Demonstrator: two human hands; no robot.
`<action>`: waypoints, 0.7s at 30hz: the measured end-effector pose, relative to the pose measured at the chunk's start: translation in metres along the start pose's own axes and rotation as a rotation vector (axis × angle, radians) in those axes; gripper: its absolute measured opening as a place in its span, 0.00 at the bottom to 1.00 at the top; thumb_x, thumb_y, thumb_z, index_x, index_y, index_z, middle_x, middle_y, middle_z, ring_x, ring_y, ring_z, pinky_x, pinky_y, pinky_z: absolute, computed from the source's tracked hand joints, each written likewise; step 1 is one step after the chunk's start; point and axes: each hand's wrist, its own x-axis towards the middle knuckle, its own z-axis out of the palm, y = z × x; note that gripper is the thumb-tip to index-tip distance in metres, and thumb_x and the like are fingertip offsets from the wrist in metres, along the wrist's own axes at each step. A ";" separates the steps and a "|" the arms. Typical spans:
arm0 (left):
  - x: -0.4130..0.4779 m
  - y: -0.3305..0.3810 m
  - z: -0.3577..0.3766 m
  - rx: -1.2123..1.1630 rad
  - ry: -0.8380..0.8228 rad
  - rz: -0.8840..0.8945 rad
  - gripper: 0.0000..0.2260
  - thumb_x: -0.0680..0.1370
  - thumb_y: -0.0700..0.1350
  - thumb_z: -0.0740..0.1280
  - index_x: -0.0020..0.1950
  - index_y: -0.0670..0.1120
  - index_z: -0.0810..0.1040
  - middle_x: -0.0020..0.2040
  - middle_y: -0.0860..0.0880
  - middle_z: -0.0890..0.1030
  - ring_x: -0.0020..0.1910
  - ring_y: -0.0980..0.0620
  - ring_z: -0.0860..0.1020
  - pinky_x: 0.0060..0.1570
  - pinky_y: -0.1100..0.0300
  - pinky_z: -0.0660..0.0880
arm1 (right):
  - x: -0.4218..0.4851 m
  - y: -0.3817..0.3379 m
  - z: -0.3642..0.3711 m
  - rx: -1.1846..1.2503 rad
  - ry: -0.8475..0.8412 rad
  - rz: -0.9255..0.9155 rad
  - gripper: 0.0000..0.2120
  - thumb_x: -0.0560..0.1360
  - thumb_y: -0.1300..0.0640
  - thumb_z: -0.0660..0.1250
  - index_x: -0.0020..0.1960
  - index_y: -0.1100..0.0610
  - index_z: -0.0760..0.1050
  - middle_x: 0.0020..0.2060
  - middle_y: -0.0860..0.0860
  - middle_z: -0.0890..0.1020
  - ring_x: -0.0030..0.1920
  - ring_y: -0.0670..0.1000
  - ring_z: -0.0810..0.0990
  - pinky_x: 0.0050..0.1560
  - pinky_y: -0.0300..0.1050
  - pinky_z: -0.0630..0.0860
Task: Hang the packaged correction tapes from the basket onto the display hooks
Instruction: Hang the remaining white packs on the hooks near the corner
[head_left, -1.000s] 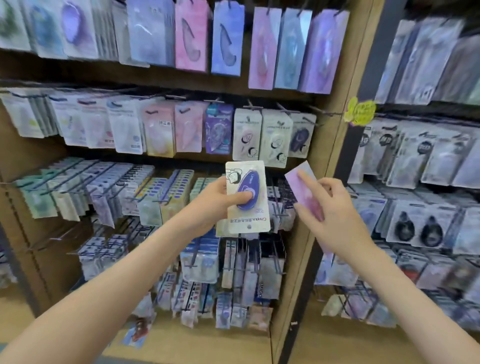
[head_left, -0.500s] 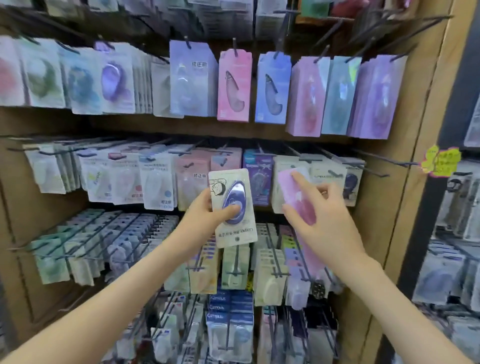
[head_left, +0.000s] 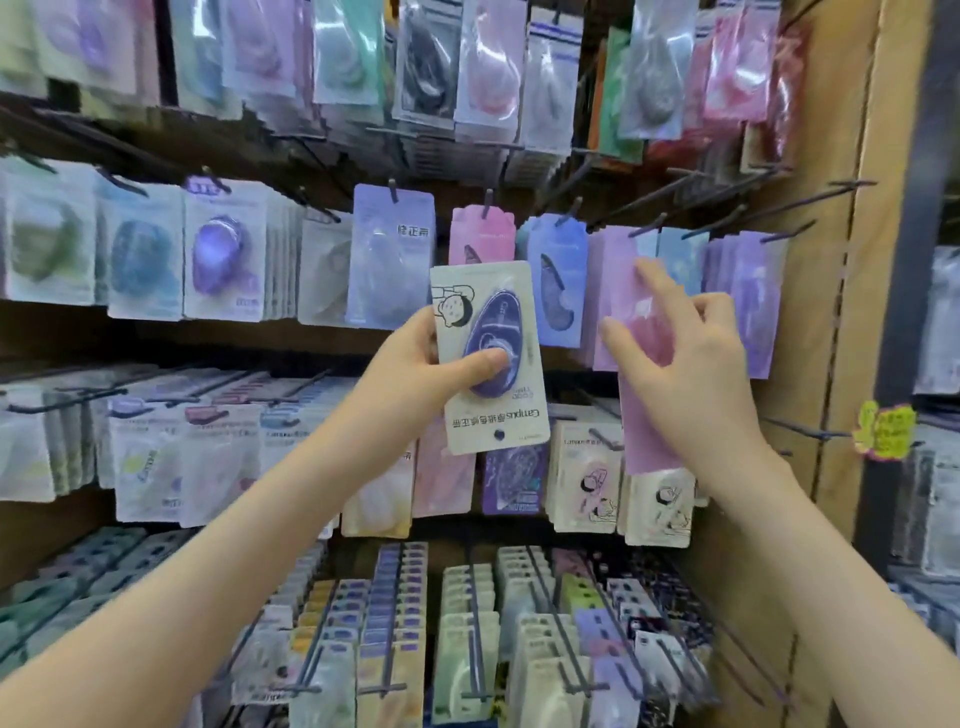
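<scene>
Holding white pack (head_left: 485, 423), left hand (head_left: 415, 366), pink pack (head_left: 647, 439), right hand (head_left: 691, 376)

Single head-worn wide-angle view, facing forward, close to display rack (head_left: 831, 338).

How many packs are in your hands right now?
2. A white pack with a purple tape, held upside down, is in the left hand; a pink pack is in the right hand. Another could be hidden behind either.
</scene>
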 end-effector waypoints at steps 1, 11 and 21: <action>0.005 0.001 0.004 -0.010 -0.007 -0.002 0.16 0.75 0.39 0.71 0.62 0.45 0.75 0.52 0.48 0.85 0.49 0.48 0.84 0.46 0.51 0.82 | 0.008 0.007 -0.005 -0.015 0.012 0.034 0.27 0.77 0.47 0.66 0.74 0.47 0.66 0.50 0.52 0.66 0.42 0.47 0.69 0.47 0.32 0.61; 0.053 0.009 0.072 -0.074 -0.055 0.016 0.15 0.75 0.41 0.72 0.60 0.47 0.75 0.50 0.49 0.86 0.47 0.49 0.85 0.46 0.50 0.82 | 0.070 0.092 -0.060 -0.167 0.172 0.276 0.25 0.80 0.44 0.60 0.75 0.48 0.62 0.54 0.53 0.65 0.47 0.55 0.71 0.53 0.48 0.70; 0.073 0.000 0.119 -0.062 -0.062 0.024 0.13 0.75 0.41 0.72 0.58 0.47 0.76 0.50 0.50 0.85 0.49 0.49 0.84 0.51 0.46 0.80 | 0.092 0.125 -0.065 -0.275 0.022 0.333 0.28 0.80 0.43 0.58 0.77 0.47 0.56 0.66 0.57 0.67 0.60 0.63 0.74 0.55 0.56 0.73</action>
